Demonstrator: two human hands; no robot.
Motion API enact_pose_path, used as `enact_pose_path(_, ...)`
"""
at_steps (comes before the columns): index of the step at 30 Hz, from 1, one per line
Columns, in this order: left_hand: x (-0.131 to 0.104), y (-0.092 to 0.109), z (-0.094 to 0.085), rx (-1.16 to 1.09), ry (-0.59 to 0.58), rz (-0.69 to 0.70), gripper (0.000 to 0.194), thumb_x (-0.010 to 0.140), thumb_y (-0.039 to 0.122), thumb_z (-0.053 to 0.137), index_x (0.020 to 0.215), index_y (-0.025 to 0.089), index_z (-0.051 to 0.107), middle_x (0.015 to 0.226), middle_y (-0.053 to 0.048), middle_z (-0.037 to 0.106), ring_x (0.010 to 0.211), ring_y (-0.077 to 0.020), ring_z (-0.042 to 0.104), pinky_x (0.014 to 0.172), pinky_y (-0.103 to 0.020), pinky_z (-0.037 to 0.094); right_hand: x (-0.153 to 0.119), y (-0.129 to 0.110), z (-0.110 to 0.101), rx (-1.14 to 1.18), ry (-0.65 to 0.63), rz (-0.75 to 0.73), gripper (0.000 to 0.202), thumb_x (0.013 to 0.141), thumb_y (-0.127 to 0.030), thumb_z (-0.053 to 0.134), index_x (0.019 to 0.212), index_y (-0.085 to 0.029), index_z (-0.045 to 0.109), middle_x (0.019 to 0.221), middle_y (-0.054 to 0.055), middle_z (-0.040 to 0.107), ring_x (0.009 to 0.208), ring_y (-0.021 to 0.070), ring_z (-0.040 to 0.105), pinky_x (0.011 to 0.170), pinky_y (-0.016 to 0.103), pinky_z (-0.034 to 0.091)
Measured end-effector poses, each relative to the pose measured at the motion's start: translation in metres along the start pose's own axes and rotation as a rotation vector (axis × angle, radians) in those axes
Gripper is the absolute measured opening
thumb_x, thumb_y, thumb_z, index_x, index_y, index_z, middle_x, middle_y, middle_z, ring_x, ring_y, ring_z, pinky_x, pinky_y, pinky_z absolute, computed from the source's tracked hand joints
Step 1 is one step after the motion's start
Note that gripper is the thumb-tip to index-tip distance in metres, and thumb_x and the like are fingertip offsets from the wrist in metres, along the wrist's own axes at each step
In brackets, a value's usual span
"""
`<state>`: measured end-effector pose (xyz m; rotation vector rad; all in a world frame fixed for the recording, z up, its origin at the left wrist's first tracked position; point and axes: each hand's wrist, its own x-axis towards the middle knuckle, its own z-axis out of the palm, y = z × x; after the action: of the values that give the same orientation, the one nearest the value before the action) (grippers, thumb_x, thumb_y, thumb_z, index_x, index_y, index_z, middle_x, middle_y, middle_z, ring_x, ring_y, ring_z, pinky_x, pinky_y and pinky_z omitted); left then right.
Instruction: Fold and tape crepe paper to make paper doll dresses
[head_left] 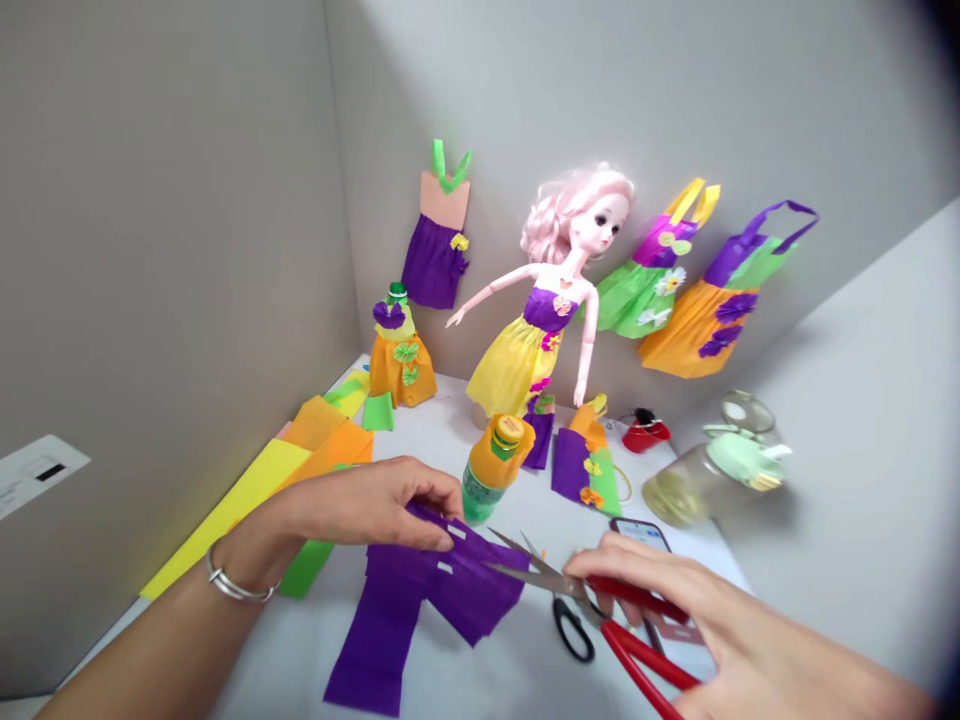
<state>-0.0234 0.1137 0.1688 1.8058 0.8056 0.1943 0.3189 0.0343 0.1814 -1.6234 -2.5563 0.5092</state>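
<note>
Purple crepe paper [472, 585] is pinched between the thumb and fingers of my left hand [390, 505]. Two small white patches show on the paper near my thumb. My right hand [667, 590] grips red-handled scissors [637, 640], whose blades are parted and point left, at the paper's right edge. Whether the blades touch the paper I cannot tell. A separate-looking purple strip [375, 640] hangs or lies below my left hand. Just behind the paper stands a bottle [484, 490] with an orange paper wrap and a yellow cap.
Black-handled scissors [574, 630] and a phone [641, 533] lie by my right hand. Yellow paper [225, 510] and orange sheets are at left. Behind stand a doll [551, 310] and a dressed bottle [403, 365]; paper dresses [435, 255] hang on the wall. A jar [682, 485] is at right.
</note>
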Motion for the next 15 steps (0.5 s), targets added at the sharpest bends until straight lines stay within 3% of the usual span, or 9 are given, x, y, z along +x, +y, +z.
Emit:
enact_pose_path(4, 0.001, 0.003, 0.0, 0.011, 0.012, -0.001, 0.011, 0.081, 0.027, 0.063, 0.088, 0.02, 0.067, 0.077, 0.003, 0.059, 0.068, -0.011, 0.048, 0.059, -0.02, 0.036, 0.007, -0.005, -0.006, 0.134, -0.177, 0.028, 0.079, 0.057, -0.013, 0.064, 0.13, -0.042, 0.061, 0.137, -0.002, 0.061, 0.127, 0.0275, 0.058, 0.097, 0.03, 0.053)
enact_pose_path(9, 0.001, 0.002, 0.0, 0.035, 0.012, -0.023, 0.012, 0.081, 0.028, 0.062, 0.089, 0.021, 0.068, 0.079, 0.002, 0.061, 0.069, -0.0118, 0.05, 0.06, -0.02, 0.037, 0.01, -0.005, -0.005, 0.125, -0.13, 0.014, 0.077, 0.056, -0.012, 0.066, 0.127, -0.042, 0.063, 0.134, -0.001, 0.063, 0.124, 0.0295, 0.06, 0.096, 0.034, 0.055)
enact_pose_path(15, 0.001, 0.002, -0.001, 0.051, 0.015, -0.043, 0.012, 0.083, 0.029, 0.061, 0.09, 0.022, 0.067, 0.08, 0.002, 0.062, 0.071, -0.0125, 0.051, 0.06, -0.021, 0.037, 0.013, -0.012, -0.009, 0.147, -0.139, 0.029, 0.067, 0.059, -0.014, 0.068, 0.122, -0.035, 0.068, 0.129, 0.002, 0.066, 0.123, 0.0302, 0.06, 0.085, 0.026, 0.06)
